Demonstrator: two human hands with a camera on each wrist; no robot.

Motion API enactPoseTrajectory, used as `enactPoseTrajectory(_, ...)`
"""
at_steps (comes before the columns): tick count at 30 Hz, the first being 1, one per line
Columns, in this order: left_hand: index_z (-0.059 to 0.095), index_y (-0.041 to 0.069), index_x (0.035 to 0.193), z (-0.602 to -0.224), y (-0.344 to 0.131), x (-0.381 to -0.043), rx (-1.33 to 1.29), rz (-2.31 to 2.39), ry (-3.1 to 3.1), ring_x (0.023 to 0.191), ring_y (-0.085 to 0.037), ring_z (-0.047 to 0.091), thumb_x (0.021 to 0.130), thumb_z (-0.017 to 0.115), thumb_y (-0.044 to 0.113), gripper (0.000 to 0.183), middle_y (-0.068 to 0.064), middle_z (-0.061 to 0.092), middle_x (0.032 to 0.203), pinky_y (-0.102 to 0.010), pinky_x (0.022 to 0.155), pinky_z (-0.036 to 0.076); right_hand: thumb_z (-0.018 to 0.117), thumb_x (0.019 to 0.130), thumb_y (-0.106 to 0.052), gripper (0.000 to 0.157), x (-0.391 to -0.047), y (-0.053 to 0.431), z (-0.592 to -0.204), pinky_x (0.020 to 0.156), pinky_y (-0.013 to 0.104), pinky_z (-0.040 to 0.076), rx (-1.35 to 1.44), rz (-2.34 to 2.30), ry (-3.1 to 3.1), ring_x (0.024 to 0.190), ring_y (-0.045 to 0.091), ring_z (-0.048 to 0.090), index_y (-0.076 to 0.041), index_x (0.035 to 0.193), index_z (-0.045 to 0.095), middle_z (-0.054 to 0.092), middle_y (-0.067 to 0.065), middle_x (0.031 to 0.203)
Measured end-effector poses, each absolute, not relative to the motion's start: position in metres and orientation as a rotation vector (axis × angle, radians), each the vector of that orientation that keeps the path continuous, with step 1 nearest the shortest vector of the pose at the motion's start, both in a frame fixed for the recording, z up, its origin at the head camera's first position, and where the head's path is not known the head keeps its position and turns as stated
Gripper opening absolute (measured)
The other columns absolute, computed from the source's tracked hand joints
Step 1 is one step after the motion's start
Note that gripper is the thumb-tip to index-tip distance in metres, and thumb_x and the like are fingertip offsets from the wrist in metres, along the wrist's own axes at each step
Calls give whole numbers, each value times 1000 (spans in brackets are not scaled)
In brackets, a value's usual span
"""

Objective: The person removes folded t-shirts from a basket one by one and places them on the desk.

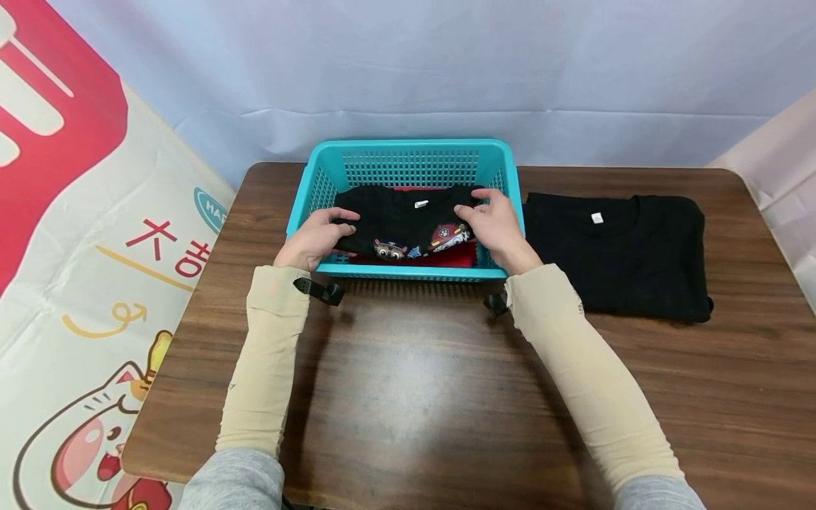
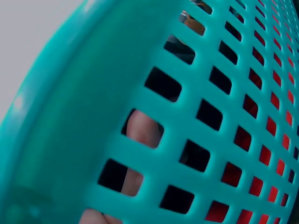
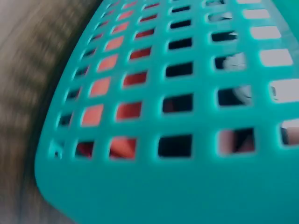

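A folded black T-shirt [image 1: 395, 219] with a cartoon print and a white neck label lies inside a teal plastic basket [image 1: 411, 144]. My left hand [image 1: 314, 237] pinches the shirt's left side between thumb and fingers, and my right hand [image 1: 497, 225] pinches its right side. Beneath the shirt, red cloth [image 1: 464, 256] shows along the basket's front. In the left wrist view, the basket's latticed wall [image 2: 70, 93] covers most of the hand, with a fingertip [image 2: 142, 128] visible through a hole. Through the lattice in the right wrist view, the red cloth [image 3: 92, 115] sits below black fabric.
Another folded black T-shirt [image 1: 644, 262] lies to the right of the basket on the brown wooden table [image 1: 408, 382]. A pale cloth backdrop [image 1: 446, 71] hangs behind the table, and a printed banner [image 1: 76, 283] stands along the left.
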State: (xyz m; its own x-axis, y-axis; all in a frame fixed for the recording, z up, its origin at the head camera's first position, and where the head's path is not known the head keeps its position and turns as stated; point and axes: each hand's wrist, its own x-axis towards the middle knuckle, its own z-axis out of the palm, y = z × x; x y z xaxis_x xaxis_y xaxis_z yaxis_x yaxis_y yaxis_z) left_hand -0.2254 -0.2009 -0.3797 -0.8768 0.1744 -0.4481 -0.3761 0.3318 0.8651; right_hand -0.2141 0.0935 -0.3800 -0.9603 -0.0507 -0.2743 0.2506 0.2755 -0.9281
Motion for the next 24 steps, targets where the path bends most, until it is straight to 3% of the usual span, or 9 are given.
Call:
enactPoseTrajectory(4,43,6,141,-380,-201,-226,-177,1579,2123,94,-23,63,101,45,9,39,-18,43,137,-50,97,49,50,100,-19,69,-216,95,-378,102,43,47,227,-1883,1993,107,22,56,-5,153,9,39,20,145)
enactPoseTrajectory(7,39,8,144,-380,-202,-225,-165,1549,2137,90,-19,60,101,45,8,43,-15,34,147,-45,94,51,49,100,-12,73,-217,97,-376,107,45,41,224,-2003,1765,126,26,48,-1,152,-1,28,19,152)
enactPoseTrajectory(10,38,12,145,-379,-203,-225,-125,1478,2185,65,-14,49,101,45,8,45,-12,25,154,-37,79,49,51,99,-10,63,-218,98,-375,103,40,45,232,-2067,1604,128,26,45,2,147,12,33,18,148)
enactPoseTrajectory(12,38,12,145,-378,-203,-225,-83,1438,2205,62,-15,41,101,44,8,45,-12,22,155,-38,73,44,54,98,-13,49,-218,98,-376,94,33,53,249,-2059,1565,117,22,50,1,137,27,48,14,129)
enactPoseTrajectory(15,40,9,145,-379,-203,-224,-27,1420,2213,86,-18,50,100,43,5,45,-12,21,156,-42,85,48,57,97,-21,44,-219,97,-377,78,26,55,266,-1983,1598,91,15,54,-3,129,33,51,6,104)
enactPoseTrajectory(17,43,6,144,-379,-202,-225,0,1420,2227,118,-22,46,100,44,5,44,-12,23,157,-44,101,44,57,97,-27,57,-220,95,-379,80,30,53,242,-1880,1695,75,12,50,-4,139,27,51,8,109)
enactPoseTrajectory(20,49,2,139,-380,-201,-226,13,1420,2269,140,-25,30,99,48,8,40,-13,31,155,-44,112,34,55,98,-31,80,-221,93,-381,103,41,45,211,-1722,1851,97,13,53,-5,153,3,29,15,151)
enactPoseTrajectory(23,53,0,135,-380,-200,-226,-3,1450,2288,141,-27,31,99,51,9,37,-13,38,151,-44,114,33,55,98,-27,90,-221,92,-383,114,45,34,205,-1637,1948,113,20,47,-5,153,-13,-4,10,163)
enactPoseTrajectory(24,54,0,134,-380,-200,-226,-7,1454,2296,142,-27,29,99,52,9,37,-13,37,151,-45,114,33,56,98,-24,89,-220,91,-382,113,43,34,209,-1630,1963,120,20,42,-5,153,-12,-3,10,163)
